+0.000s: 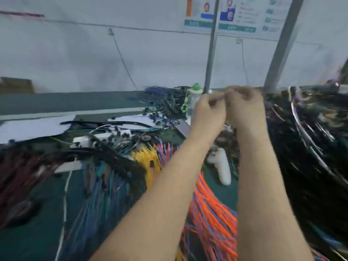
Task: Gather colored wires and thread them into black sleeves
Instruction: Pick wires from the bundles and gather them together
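Where blur hides whether they hold anything, left hand (207,113), right hand (244,108) touching, fingers curled, orange wires (212,213) beneath

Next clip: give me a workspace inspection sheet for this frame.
Surface: green bench, largely covered.
Job's things: orange wires, yellow wires, blue wires; black pile at right, blurred.
Clutter: bottle, white papers, white tool.
Hands: left hand and right hand raised together, fingers curled; contents unclear.
Cables: white cord, power strip.
Surroundings: wall posters, grey poles.
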Available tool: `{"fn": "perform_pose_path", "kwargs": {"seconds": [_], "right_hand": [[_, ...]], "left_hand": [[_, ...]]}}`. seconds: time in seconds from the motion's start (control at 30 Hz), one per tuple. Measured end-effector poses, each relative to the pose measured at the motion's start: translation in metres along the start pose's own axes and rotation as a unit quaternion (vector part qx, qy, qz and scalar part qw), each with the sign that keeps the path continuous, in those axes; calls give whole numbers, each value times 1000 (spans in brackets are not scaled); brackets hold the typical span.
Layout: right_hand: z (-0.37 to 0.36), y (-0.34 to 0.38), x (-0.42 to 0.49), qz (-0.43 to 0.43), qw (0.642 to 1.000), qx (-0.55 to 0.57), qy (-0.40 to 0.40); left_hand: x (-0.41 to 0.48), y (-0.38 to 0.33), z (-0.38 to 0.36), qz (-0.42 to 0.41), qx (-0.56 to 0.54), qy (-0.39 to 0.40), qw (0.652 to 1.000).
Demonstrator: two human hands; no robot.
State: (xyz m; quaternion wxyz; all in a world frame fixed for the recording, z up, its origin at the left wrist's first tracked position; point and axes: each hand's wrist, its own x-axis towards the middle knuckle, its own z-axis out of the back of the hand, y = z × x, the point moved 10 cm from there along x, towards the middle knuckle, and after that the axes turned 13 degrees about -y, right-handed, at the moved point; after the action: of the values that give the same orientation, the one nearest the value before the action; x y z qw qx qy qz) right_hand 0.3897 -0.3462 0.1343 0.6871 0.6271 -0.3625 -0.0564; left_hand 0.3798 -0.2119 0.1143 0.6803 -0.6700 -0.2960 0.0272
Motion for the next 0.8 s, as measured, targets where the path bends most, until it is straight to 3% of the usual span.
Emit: {"fn": "perform_pose_path", "kwargs": {"seconds": [0.07, 0.13, 0.23, 0.33, 0.5, 0.6, 0.7, 0.8], "right_hand": [[-70, -20, -87, -35, 992, -6, 118], [-115, -42, -165, -69, 980, 11, 187], [-143, -61, -236, -59, 971, -35, 227], [-159, -71, -270, -2, 959, -147, 241], [-193, -70, -270, 133, 899, -312, 275], [-221, -86, -274, 129, 849, -391, 332], [-236, -104, -274, 103, 808, -455, 360], [-244, -108, -268, 143, 777, -487, 372]], "left_hand": [[-10, 33, 85, 47, 32, -48, 997], [-27, 64, 166, 84, 79, -94, 989], [-50, 103, 273, 151, 118, -158, 969], [-70, 131, 360, 225, 55, -225, 947], [-79, 144, 447, 258, -56, -350, 899], [-72, 139, 480, 242, -87, -396, 882], [-59, 132, 490, 223, -102, -411, 878], [-46, 128, 476, 220, -83, -384, 893]]}}
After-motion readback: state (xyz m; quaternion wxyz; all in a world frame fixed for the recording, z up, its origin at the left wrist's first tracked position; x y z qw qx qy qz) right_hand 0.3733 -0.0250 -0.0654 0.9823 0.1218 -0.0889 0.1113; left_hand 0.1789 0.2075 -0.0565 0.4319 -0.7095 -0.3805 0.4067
